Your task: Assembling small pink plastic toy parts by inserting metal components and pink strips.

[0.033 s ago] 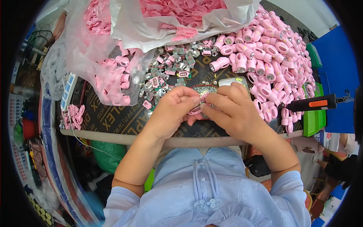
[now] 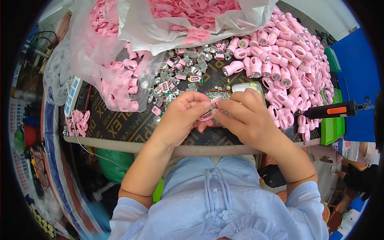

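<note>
Over the front of the table both hands meet around a small pink plastic flashlight part [image 2: 206,117]. My left hand [image 2: 182,116] is closed, thumb and forefinger pinching it from the left. My right hand [image 2: 250,118] is closed as well, its fingertips pressed to the part's upper right side. The fingers cover much of the part, so its detail is hard to see. Just behind the fingertips lies a red-rimmed tin [image 2: 217,95] of tiny metal pieces, partly hidden by the hands. A silvery tray [image 2: 247,85] with small yellow-green bits sits behind my right hand.
Pink flashlights [image 2: 286,60] are heaped at the right. Circuit boards with reflectors [image 2: 176,76] lie left of centre. Plastic bags [image 2: 140,36] of pink shells stand behind. A black-and-orange electric screwdriver [image 2: 332,110] juts in over a green basket [image 2: 333,128] at right.
</note>
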A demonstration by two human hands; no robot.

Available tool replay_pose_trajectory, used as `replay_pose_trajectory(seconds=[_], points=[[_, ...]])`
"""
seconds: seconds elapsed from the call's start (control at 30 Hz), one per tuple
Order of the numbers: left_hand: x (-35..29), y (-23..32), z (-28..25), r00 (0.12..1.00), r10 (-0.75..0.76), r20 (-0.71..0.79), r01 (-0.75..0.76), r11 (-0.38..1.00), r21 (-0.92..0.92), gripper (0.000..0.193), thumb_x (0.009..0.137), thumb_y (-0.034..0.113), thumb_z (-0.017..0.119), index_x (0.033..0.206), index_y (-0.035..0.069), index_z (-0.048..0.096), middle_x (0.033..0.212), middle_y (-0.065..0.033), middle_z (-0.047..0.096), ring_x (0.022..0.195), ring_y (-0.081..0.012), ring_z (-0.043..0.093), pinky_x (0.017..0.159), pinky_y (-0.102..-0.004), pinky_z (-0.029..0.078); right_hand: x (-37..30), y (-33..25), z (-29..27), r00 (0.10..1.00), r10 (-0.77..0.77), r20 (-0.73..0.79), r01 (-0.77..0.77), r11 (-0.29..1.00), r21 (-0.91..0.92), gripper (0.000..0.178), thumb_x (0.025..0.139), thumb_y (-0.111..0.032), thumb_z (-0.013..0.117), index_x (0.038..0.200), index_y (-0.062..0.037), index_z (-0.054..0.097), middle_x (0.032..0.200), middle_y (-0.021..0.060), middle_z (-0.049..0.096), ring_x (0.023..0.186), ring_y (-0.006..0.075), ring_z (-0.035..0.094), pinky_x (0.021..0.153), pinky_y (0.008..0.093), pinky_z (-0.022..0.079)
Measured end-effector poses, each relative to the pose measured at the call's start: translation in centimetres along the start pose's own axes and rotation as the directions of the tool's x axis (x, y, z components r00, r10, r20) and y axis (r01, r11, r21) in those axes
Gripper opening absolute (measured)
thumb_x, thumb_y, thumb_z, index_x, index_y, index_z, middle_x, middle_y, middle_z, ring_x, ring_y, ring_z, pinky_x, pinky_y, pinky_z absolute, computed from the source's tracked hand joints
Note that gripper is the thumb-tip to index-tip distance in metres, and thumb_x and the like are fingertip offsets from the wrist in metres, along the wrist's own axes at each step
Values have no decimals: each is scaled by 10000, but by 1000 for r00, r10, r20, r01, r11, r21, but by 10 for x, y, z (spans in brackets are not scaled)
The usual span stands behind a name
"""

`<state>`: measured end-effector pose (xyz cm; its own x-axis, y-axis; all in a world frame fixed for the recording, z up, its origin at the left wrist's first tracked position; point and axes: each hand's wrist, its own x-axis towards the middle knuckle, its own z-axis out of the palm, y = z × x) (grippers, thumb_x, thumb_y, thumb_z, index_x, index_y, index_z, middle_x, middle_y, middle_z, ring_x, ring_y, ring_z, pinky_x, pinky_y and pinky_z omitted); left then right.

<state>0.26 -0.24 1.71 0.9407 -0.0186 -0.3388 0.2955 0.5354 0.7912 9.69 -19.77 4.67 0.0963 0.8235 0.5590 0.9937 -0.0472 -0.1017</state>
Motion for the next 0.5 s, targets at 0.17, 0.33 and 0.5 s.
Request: replay_pose_trajectory(seconds=[0.17,0.33,0.5], points=[[-1,-4,-12,995,79,-62,-78,997,25,141,988,123,615,1069,25,554,873,-77,669,670,-115,635,544,-220,481,-4,-2,20,999,50,-7,-50,998,32,409,704,-122,678,1106,-48,699,1131,62,620,1002,259,557,791,406,430],[-6,-4,-26,974,181,-139,-161,976,146,136,988,108,610,1071,16,555,860,-67,662,681,-105,629,554,-218,470,8,2,23,999,29,25,-31,997,66,379,764,-116,665,1133,-28,661,1135,92,612,1017,286,562,851,429,451],[-18,-1,-43,943,272,-192,-236,953,190,120,973,48,597,1084,17,565,845,-81,672,681,-120,643,542,-229,466,18,53,38,938,308,-161,-285,947,151,243,756,-6,720,992,-60,705,1031,80,655,996,299,587,873,426,470]])
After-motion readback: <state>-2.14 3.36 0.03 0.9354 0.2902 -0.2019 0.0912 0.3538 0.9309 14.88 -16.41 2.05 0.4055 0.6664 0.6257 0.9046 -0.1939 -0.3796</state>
